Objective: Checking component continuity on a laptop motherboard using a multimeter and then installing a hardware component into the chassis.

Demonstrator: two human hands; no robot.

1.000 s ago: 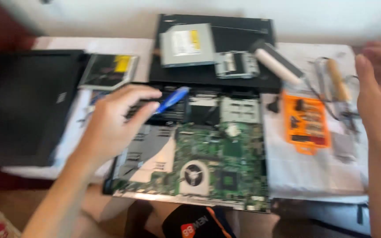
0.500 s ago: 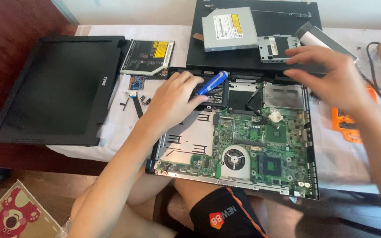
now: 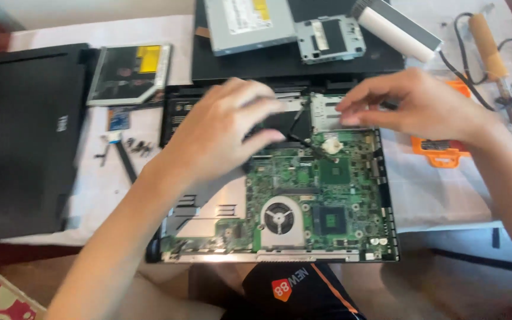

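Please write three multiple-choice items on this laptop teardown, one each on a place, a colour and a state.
1. Where does the cooling fan sit on the green motherboard?
A. lower middle
B. top right corner
C. off the board

2. What colour is the tool tray under the right hand?
A. blue
B. orange
C. white

3. How is the laptop base?
A. lid shut
C. wrapped
B. opened, board exposed

Answers: 1 A, the fan lies near the front edge; 2 B, orange shows below the wrist; 3 B, the circuit board is bare under the left hand.

Opened laptop base (image 3: 303,201) lies flat, green motherboard and fan exposed.
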